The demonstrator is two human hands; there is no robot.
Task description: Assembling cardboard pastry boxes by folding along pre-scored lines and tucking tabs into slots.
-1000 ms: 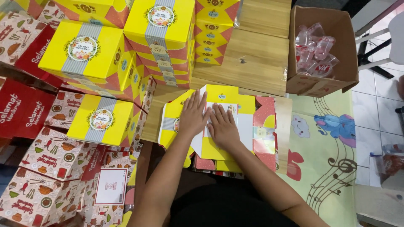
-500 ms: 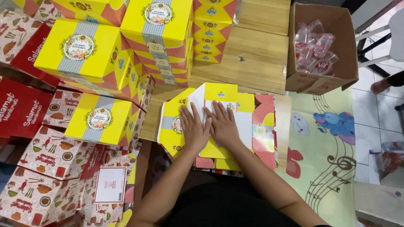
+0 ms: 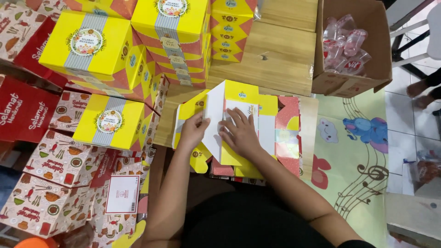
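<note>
Left hand (image 3: 193, 130) fingers pinching raised white flap (image 3: 213, 117), right hand (image 3: 240, 133) fingers spread flat on yellow box blank (image 3: 239, 94)

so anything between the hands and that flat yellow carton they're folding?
Nothing visible. The left hand grips the raised white flap and the right hand presses flat on the yellow carton blank. Both are already in contact with it; the finished boxes sit off to the left.
</note>
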